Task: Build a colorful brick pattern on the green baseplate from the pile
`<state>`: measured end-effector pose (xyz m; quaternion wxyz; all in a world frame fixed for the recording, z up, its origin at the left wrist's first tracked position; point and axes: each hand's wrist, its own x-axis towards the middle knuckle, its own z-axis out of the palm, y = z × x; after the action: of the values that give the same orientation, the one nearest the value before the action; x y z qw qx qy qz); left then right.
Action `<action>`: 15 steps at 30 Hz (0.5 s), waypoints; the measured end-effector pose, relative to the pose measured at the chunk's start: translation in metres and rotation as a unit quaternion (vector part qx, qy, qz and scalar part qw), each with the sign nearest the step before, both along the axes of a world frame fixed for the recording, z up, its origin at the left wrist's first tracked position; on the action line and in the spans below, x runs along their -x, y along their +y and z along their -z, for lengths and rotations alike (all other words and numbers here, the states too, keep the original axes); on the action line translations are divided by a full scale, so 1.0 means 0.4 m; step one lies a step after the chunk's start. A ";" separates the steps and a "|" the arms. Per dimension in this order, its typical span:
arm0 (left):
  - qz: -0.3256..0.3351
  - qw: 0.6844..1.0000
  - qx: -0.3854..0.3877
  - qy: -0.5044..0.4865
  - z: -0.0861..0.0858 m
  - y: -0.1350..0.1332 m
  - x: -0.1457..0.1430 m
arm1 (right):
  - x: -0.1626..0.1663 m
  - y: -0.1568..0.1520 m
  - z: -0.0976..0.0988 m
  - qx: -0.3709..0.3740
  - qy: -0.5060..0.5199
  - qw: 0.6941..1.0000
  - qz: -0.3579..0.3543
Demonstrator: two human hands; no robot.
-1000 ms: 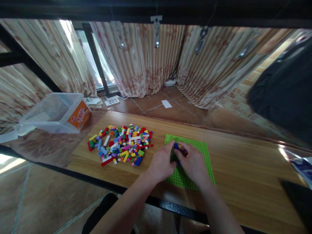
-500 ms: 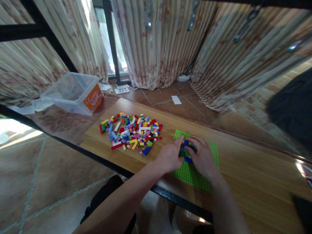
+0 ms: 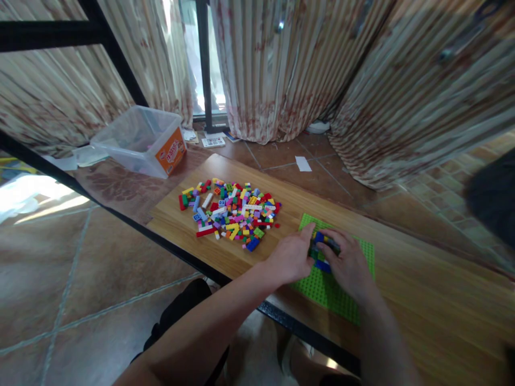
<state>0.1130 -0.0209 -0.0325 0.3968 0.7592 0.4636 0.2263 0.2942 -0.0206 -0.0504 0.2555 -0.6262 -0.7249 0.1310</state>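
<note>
A heap of glossy multicoloured plastic bricks (image 3: 231, 212) lies left of the flat studded green baseplate (image 3: 322, 292), upon which the left hand (image 3: 290, 256), a small blocky blue-and-dark brick stack (image 3: 324, 247) and the right hand (image 3: 351, 264) meet, both hands pinching the stack; uneven pressure might skew it or snap it apart.

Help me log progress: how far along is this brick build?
Done: only a small build of blue and dark bricks stands on the baseplate. In hand: the left hand and right hand grip it. Left: most of the baseplate is bare, and the pile lies loose beside it.
</note>
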 end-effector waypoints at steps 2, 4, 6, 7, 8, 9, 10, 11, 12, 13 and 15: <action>-0.002 1.000 0.000 -0.001 0.002 0.000 0.000 | -0.001 0.001 0.000 0.009 0.003 1.000 0.001; 0.000 1.000 0.000 -0.004 0.003 -0.001 0.000 | -0.002 0.002 0.001 0.017 0.006 1.000 0.002; 0.003 1.000 0.000 -0.005 0.003 -0.002 -0.001 | -0.004 0.004 0.004 0.023 0.010 1.000 0.000; 0.004 1.000 0.000 -0.004 0.003 -0.002 -0.002 | -0.006 0.005 0.005 0.024 0.012 1.000 -0.001; 0.003 1.000 -0.001 -0.002 0.002 -0.003 -0.002 | -0.008 0.007 0.007 0.025 0.014 1.000 -0.002; 0.002 1.000 -0.002 0.002 0.002 -0.004 -0.003 | -0.009 0.008 0.009 0.025 0.015 1.000 -0.002; 0.000 1.000 -0.004 0.007 0.002 -0.006 -0.004 | -0.011 0.010 0.010 0.025 0.015 1.000 -0.002; 0.000 1.000 -0.005 0.011 0.002 -0.007 -0.005 | -0.013 0.012 0.012 0.026 0.015 1.000 0.000; 0.001 1.000 -0.007 0.015 0.001 -0.008 -0.005 | -0.014 0.014 0.013 0.026 0.015 1.000 0.000; 0.003 1.000 -0.009 0.019 0.001 -0.009 -0.005 | -0.016 0.017 0.014 0.026 0.015 1.000 -0.002; 0.008 1.000 -0.017 0.023 0.001 -0.010 -0.004 | -0.018 0.022 0.016 0.026 0.015 1.000 -0.006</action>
<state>0.1144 -0.0249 -0.0327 0.3750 0.7746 0.4626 0.2132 0.3014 -0.0119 -0.0569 0.2495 -0.6258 -0.7213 0.1610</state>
